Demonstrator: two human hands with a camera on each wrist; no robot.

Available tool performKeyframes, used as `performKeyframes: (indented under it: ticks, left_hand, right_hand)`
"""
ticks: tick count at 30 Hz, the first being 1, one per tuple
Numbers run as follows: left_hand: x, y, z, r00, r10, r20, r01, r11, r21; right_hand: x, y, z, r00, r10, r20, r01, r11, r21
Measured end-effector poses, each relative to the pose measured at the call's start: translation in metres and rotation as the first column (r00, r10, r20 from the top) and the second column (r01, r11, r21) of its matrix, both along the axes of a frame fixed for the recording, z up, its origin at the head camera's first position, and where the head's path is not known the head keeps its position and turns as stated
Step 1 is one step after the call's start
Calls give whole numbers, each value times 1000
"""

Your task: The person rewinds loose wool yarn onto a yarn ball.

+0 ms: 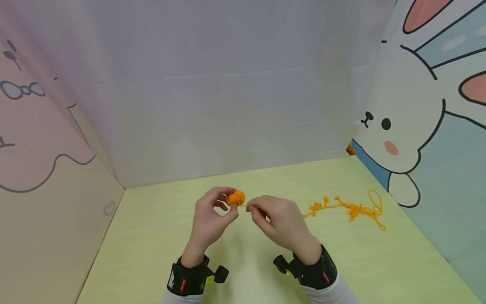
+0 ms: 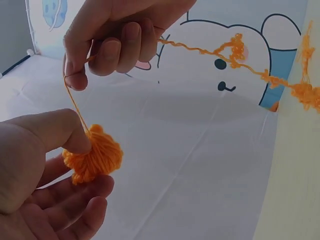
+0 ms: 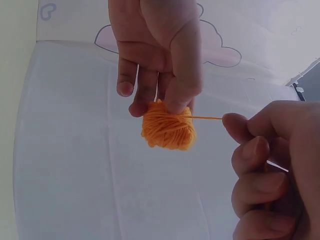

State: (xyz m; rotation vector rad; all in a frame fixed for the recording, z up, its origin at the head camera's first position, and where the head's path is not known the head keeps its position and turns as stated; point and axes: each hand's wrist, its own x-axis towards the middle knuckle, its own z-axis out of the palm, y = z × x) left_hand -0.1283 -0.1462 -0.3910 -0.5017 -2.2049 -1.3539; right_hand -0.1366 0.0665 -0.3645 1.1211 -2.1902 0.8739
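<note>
A small ball of orange yarn is pinched between the thumb and fingers of my left hand, above the table. From the ball a short taut strand runs to my right hand, which pinches it between thumb and forefinger. In the right wrist view, the ball shows many wound layers. Past the curled fingers of the right hand, the yarn goes on in the left wrist view as a kinked length toward a tangle.
Loose, knotted orange yarn lies on the pale yellow table to the right, with loops at its far end. A white curtain closes off the back, and printed panels with cartoon animals stand at both sides.
</note>
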Motion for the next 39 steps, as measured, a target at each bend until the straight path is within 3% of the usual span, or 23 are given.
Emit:
performKeyframes:
  ticks: [8, 14, 23, 28, 31, 35, 39]
  left_hand:
    - [2, -1, 2, 988, -157, 7, 156, 977, -145]
    - [3, 0, 3, 970, -241, -40, 227, 949, -218]
    - [3, 1, 1, 937, -329, -116, 295, 924, -242]
    - [2, 0, 0, 921, -359, -150, 326, 923, -202]
    - [2, 0, -1, 920, -363, -147, 343, 928, -144]
    - [4, 1, 2, 930, -356, -91, 353, 935, -38]
    - [8, 1, 6, 939, -343, -17, 342, 931, 131]
  right_hand:
    - [-5, 5, 0, 998, -57, -25, 56, 998, -18]
    - [-8, 6, -2, 996, -88, -30, 88, 996, 6]
    - [-11, 6, -6, 993, -116, 9, 116, 992, 50]
    - [-13, 5, -7, 990, -117, 83, 109, 989, 95]
    - [-15, 4, -9, 984, -119, 133, 101, 986, 136]
    - [-17, 0, -14, 974, -131, 182, 97, 978, 186]
    - [-16, -5, -18, 970, -142, 199, 93, 967, 238]
